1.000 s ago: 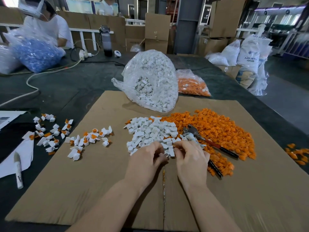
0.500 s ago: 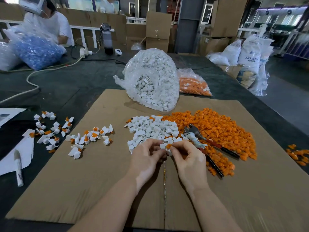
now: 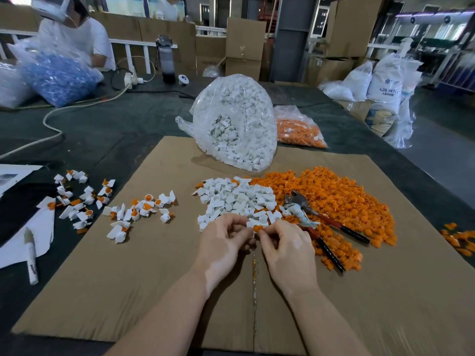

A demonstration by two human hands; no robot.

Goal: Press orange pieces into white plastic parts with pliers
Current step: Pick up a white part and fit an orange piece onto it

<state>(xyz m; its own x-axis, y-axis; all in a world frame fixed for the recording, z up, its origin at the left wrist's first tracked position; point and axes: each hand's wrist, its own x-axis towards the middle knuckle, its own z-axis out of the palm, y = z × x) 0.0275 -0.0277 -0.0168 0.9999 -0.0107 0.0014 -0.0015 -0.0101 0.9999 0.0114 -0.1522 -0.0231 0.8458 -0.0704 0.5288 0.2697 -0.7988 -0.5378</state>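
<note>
Left hand (image 3: 223, 241) and right hand (image 3: 288, 244) — fingers curled, together pinching a white part (image 3: 253, 223) and an orange piece (image 3: 257, 228); exact grip hidden by the fingers. Pliers (image 3: 331, 223) lying untouched on the orange pile (image 3: 341, 199) — jaw wrapped, partly obscured. White pile (image 3: 236, 196) just beyond, on cardboard (image 3: 128, 278).

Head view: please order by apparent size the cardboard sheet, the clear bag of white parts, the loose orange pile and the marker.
1. cardboard sheet
2. loose orange pile; clear bag of white parts, unsure: the two look alike, and the bag lies farther away
3. marker
</note>
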